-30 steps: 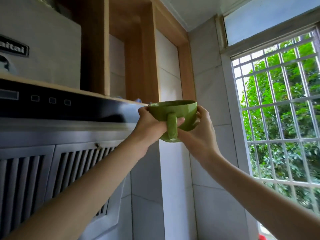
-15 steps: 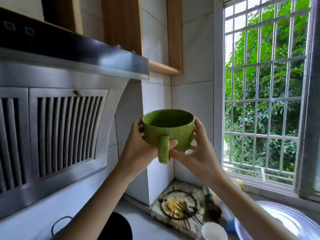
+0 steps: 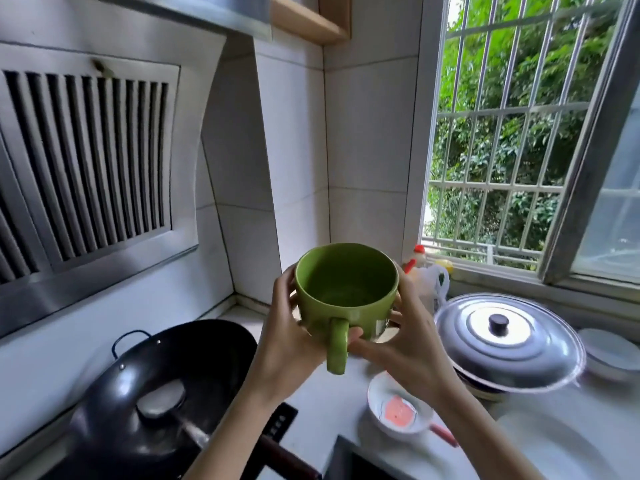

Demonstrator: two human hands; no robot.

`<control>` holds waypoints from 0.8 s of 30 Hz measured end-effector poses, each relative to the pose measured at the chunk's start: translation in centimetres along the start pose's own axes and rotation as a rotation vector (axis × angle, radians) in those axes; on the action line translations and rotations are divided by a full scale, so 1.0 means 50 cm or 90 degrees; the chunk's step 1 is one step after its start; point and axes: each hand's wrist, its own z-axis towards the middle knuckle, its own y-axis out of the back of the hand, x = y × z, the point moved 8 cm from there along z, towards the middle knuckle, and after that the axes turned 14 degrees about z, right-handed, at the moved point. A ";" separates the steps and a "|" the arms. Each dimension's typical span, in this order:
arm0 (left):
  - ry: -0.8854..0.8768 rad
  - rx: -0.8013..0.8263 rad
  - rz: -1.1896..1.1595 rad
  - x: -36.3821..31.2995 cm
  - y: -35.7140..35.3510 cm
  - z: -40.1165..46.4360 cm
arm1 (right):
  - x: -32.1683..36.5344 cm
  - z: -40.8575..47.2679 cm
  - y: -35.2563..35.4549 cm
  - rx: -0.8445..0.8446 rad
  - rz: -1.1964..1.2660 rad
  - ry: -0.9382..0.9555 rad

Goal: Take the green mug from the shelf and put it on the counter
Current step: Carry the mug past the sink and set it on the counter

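The wide green mug (image 3: 343, 292) is upright in the air above the white counter (image 3: 325, 403), its handle pointing toward me and its inside empty. My left hand (image 3: 287, 344) cups its left side and my right hand (image 3: 401, 348) cups its right side and bottom, thumbs near the handle. The wooden shelf (image 3: 304, 20) shows only as a corner at the top of the view, far above the mug.
A black wok (image 3: 162, 386) sits on the stove at lower left under the steel range hood (image 3: 86, 168). A pot with a shiny lid (image 3: 505, 337), a small white bowl with something pink (image 3: 398, 410), white dishes (image 3: 606, 351) and bottles (image 3: 426, 271) crowd the counter right of the mug.
Both hands have brought the mug down from shelf height to just above the counter. The view has tilted down, so the stove, wok and counter now show.
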 end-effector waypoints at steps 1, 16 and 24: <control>0.004 0.003 0.004 0.010 -0.008 -0.011 | -0.006 -0.014 0.003 -0.002 0.001 -0.007; 0.019 0.076 0.009 0.027 -0.155 -0.101 | -0.053 -0.142 0.120 -0.052 -0.043 -0.081; 0.016 0.162 -0.016 -0.020 -0.321 -0.161 | -0.022 -0.252 0.274 -0.125 -0.093 -0.128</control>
